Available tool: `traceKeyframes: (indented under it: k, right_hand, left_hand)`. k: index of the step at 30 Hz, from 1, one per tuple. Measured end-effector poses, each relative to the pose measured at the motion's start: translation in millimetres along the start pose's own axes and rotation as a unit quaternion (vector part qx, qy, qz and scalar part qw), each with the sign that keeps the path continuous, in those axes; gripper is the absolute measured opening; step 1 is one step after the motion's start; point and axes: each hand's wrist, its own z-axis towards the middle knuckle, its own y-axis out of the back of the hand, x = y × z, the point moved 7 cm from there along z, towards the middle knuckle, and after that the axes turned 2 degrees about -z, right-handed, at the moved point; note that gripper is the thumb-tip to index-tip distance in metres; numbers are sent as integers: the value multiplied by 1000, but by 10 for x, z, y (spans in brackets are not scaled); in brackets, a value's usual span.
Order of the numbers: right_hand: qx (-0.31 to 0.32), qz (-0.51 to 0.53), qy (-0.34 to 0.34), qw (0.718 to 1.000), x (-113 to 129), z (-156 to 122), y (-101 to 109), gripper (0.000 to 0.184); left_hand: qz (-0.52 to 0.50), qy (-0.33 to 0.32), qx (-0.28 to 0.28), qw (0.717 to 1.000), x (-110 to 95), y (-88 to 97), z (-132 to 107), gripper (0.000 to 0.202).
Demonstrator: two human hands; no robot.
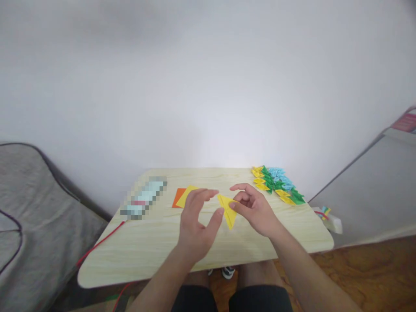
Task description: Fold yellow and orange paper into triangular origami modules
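My right hand [253, 209] pinches a folded yellow paper triangle [227, 209] between thumb and fingers, just above the light wooden table [156, 247]. My left hand [198, 225] hovers beside it on the left, fingers spread and apart, its thumb tip close to the triangle's left edge. Behind my left hand lie flat sheets of yellow paper [186, 195] and orange paper [177, 197].
A pile of folded yellow, green and light blue paper pieces [277, 184] sits at the table's far right corner. A blurred-out object [144, 197] lies at the far left, a red cable [100, 242] runs off the left edge. Grey cushions flank the table.
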Motion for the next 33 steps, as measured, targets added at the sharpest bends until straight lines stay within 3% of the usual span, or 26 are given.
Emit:
traceKeyframes:
  k: [3, 6, 8, 12, 17, 22, 33]
  right_hand:
    - [41, 1, 42, 998, 363, 264, 85, 43]
    - [44, 1, 75, 996, 585, 528, 173, 42]
    - [7, 19, 87, 996, 652, 711, 252, 43]
    - [-52, 78, 108, 990, 706, 1042, 332, 43]
    - [-70, 124, 141, 980, 789, 1262, 376, 28]
    - [-22, 120, 147, 982, 821, 1289, 379, 20]
    - [3, 88, 153, 984, 832, 1309, 349, 10]
  left_hand:
    - [-78, 19, 94, 992, 25, -49, 607, 22]
    - [-135, 21, 147, 980, 62, -170, 1025, 9]
    - [-159, 23, 136, 978, 114, -239, 1216, 10]
    - [-177, 15, 54, 983, 218, -275, 1481, 9]
    - [-182, -34, 53, 981, 176, -245, 1641, 10]
    - [-198, -63, 92, 974, 138, -168, 1671, 28]
    - [-173, -71, 140, 972, 181, -189, 1697, 16]
